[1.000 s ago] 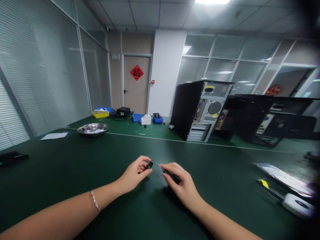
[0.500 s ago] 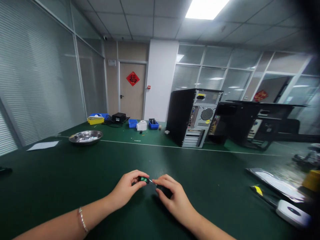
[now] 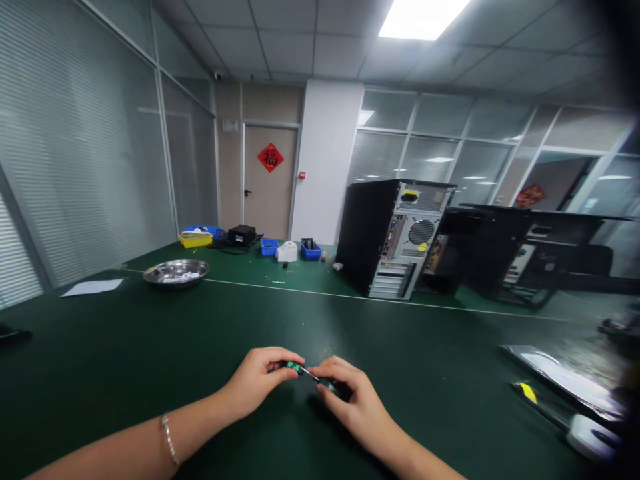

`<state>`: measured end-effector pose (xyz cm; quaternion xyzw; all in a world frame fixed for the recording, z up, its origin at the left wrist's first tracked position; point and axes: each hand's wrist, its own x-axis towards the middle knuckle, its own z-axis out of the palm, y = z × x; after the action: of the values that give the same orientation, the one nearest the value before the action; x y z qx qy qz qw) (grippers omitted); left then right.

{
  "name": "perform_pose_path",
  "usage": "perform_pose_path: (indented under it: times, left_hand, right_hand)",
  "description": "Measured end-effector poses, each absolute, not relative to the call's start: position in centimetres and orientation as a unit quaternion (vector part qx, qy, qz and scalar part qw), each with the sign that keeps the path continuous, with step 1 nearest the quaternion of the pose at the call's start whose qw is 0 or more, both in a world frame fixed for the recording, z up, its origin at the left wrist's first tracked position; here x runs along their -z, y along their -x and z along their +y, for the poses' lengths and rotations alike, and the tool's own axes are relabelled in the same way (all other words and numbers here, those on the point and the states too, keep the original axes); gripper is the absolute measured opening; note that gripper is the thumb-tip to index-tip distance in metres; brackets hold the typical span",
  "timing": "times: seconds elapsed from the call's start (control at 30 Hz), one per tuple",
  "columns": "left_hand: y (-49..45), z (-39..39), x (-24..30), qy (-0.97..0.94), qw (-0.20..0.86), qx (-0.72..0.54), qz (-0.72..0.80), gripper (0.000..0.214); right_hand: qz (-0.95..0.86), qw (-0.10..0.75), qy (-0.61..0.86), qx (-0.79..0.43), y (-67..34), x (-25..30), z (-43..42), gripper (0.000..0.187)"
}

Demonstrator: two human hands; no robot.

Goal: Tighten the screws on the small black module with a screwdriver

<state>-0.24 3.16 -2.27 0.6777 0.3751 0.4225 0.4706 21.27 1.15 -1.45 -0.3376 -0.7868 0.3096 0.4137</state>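
Between thumb and fingers, my left hand [image 3: 263,377] pinches a small black part with a green circuit board [image 3: 294,366]. My right hand [image 3: 353,390] is closed around the dark handle of a screwdriver [image 3: 311,375]. Its thin metal shaft points left, and the tip meets or nearly meets the right end of the small part; which of the two I cannot tell. Both hands are low over the green table [image 3: 240,320]. Much of the handle is hidden by my right fingers.
A metal bowl [image 3: 176,283] holding small white pieces stands at the left, beside a paper sheet [image 3: 93,287]. Behind are blue bins [image 3: 311,253], a yellow bin [image 3: 195,242] and a black computer tower [image 3: 370,233]. At right lie a tray [image 3: 565,380] and a white device [image 3: 590,437].
The view has swung slightly left, so the surroundings sit further right. The small part is tilted a little differently in my left hand, and my right hand still grips the screwdriver.
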Motion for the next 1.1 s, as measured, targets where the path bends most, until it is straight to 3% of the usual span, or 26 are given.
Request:
perform_pose_path:
  times: [0.23, 0.53, 0.8, 1.1]
  left_hand:
    - [0.2, 2.9, 1.9, -0.647, 0.518, -0.414, 0.376, 0.024]
    - [-0.2, 2.1, 1.5, -0.654, 0.487, -0.428, 0.390, 0.027]
    - [-0.3, 2.3, 1.8, -0.602, 0.568, -0.414, 0.379, 0.033]
    - [-0.3, 2.6, 1.9, -0.598, 0.587, -0.397, 0.375, 0.035]
  right_hand:
    - [-0.783, 0.400, 0.339, -0.333, -21.3, 1.3, 1.1, 0.022]
    - [-0.806, 0.389, 0.347, -0.281, -21.1, 1.3, 0.9, 0.026]
    - [-0.802, 0.402, 0.336, -0.287, -21.1, 1.5, 0.9, 0.024]
    - [-0.804, 0.391, 0.353, -0.275, -20.9, 1.4, 0.7, 0.023]
